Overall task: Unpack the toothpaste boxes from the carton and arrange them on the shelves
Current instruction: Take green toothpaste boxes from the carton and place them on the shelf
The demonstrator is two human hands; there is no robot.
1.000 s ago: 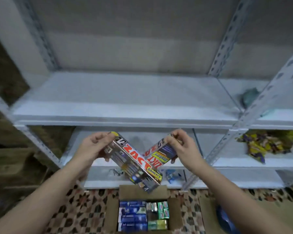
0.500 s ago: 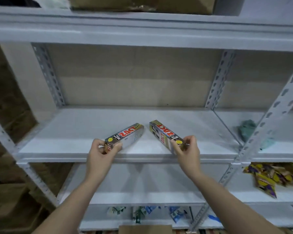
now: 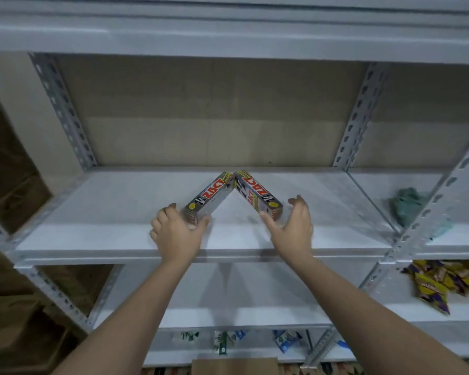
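Two toothpaste boxes (image 3: 234, 193) forming a peak on the shelf (image 3: 119, 239), left hand (image 3: 178, 232) gripping one's near end, right hand (image 3: 293, 228) spread wide beside the other

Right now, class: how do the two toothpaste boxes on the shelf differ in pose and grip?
The left box slants back toward the right; the right box slants back toward the left. The left hand grips the left box's near end; the right hand is spread open around the right box. Both share the same print, their far ends meeting.
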